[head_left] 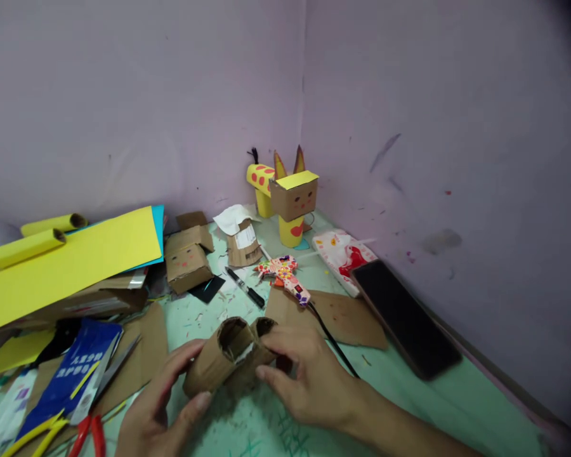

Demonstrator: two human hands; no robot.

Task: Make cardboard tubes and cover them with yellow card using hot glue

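Observation:
Two brown cardboard tubes [213, 360] lie side by side low in front of me, their open ends facing away. A whitish patch shows where they meet; I cannot tell whether they are fixed together. My left hand [166, 397] curves around the left tube, thumb on its near side and fingers behind it. The right tube [243, 374] is pinched by my right hand [309, 377], which covers much of it. Beyond the tubes, a flower-patterned glue gun [285, 274] lies with its black cable running past my right wrist. A black marker [245, 287] is left of it.
A yellow cardboard animal [292, 200] stands in the corner. A phone [404, 317] and a red-white packet [345, 257] rest by the right wall. Leftward are a cardboard box [188, 268], yellow paper [90, 260], yellow tubes [26, 247], a blue packet [78, 368] and red-handled scissors [89, 435].

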